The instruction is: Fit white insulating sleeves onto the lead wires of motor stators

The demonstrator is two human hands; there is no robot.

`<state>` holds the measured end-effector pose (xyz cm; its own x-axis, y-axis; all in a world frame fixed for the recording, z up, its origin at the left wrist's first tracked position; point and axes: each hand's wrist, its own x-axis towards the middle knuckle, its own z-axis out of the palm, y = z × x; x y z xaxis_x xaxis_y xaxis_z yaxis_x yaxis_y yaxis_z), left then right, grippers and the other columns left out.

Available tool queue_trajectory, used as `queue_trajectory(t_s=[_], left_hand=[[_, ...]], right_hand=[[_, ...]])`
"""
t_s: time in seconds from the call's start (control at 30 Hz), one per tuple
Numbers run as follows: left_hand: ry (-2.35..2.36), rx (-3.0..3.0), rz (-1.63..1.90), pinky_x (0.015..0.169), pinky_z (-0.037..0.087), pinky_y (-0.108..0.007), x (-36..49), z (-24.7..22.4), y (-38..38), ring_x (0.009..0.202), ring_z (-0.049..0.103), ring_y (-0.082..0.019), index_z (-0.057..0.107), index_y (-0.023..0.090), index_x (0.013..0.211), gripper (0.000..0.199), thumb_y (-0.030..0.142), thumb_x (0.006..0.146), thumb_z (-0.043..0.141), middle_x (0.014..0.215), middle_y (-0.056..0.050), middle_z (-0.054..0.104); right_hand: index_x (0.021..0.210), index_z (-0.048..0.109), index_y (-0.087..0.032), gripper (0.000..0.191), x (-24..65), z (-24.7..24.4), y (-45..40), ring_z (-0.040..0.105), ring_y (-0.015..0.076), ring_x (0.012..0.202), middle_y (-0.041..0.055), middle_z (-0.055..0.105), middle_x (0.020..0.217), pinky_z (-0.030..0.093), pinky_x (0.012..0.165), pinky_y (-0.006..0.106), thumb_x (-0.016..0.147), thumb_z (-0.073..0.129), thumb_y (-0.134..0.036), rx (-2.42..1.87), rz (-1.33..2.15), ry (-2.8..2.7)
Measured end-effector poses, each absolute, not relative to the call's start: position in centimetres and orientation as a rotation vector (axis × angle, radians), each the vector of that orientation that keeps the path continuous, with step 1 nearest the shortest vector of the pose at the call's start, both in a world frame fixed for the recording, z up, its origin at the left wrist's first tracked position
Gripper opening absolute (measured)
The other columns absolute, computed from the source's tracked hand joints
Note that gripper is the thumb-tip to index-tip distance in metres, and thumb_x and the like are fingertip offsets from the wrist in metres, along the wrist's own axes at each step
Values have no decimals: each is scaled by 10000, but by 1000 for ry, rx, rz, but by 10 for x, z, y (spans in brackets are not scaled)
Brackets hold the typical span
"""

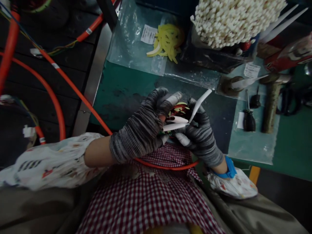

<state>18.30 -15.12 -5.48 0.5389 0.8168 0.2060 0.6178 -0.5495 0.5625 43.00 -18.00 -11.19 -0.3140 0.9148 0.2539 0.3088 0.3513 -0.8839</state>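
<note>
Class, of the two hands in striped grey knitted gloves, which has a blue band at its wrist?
The right hand in its striped grey knitted glove: a bright blue band sits at its wrist; the left hand shows none.

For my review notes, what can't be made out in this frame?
All in the head view:
Bundle: partly hidden by the left hand and right hand.
Label beside the yellow strips: print too small and blurred.
Heap of white pieces: cut off by the top edge.
</note>
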Motion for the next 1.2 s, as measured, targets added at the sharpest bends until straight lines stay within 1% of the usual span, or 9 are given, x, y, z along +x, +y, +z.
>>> queue_trajectory(t_s=[0.2,0.37,0.5,0.67,0.77,0.93,1.07,1.13,1.2], left_hand=[[1153,2373,549,1394,407,-573,180,-53,-149,1660,432,-425,335,186,1726,916,373,914,716,1742,-178,454],[1178,2329,567,1412,403,-538,184,-50,-151,1669,428,-388,353,266,1727,957,319,859,753,1758,-100,462],[1141,2295,647,1412,402,-538,187,-51,-153,1663,434,-387,386,234,1711,906,282,880,746,1735,-114,486],[1003,2184,672,1367,439,-622,169,-64,-122,1625,470,-407,427,271,1693,948,371,849,846,1709,-130,493],[855,2111,604,1271,544,-640,149,-75,-93,1502,597,-409,431,211,1686,1004,441,823,889,1627,-190,578],[1229,2289,663,1028,694,-560,134,-74,-85,1217,762,-370,525,240,1600,754,548,961,780,1345,-116,765],[1049,2827,756,818,693,-509,141,-64,-108,1024,786,-328,752,306,1198,184,287,1025,691,1149,-38,833],[879,2964,699,788,677,-486,146,-59,-117,945,791,-293,758,287,1055,228,173,1051,560,1069,-16,855],[870,2951,652,951,674,-523,151,-56,-126,1041,801,-285,750,255,1074,282,145,1047,492,1148,-38,862]], right_hand=[[1603,580,-403,638,416,-104,-183,668,355,1465,61,570,1707,629,1204,588,1013,783,-272,-1172,1113,-1667],[1686,455,-461,843,415,-109,-190,610,339,1537,49,534,1737,533,1295,608,964,847,-273,-1307,1146,-1478],[1666,426,-542,884,414,-115,-190,683,290,1444,-3,582,1689,619,1201,561,940,891,-347,-1288,1227,-1338],[1608,542,-491,786,412,-107,-170,658,321,1449,11,619,1630,553,1256,575,929,907,-336,-1256,1191,-1487],[1448,733,-418,547,413,-101,-140,555,390,1519,37,625,1608,438,1328,648,931,895,-343,-1123,1113,-1811],[1188,879,-301,217,408,-94,-87,643,320,1266,81,743,1320,551,1207,569,1069,698,-297,-885,1062,-2245],[1120,854,-266,200,408,-95,-78,673,278,1218,76,748,1302,585,1153,493,1079,659,-280,-818,1009,-2225],[1165,829,-283,238,416,-92,-81,686,270,1237,69,761,1288,578,1157,477,1109,598,-293,-854,890,-2153],[1214,802,-293,251,432,-86,-80,696,280,1230,69,766,1257,567,1158,494,1121,570,-317,-1059,592,-1961]])
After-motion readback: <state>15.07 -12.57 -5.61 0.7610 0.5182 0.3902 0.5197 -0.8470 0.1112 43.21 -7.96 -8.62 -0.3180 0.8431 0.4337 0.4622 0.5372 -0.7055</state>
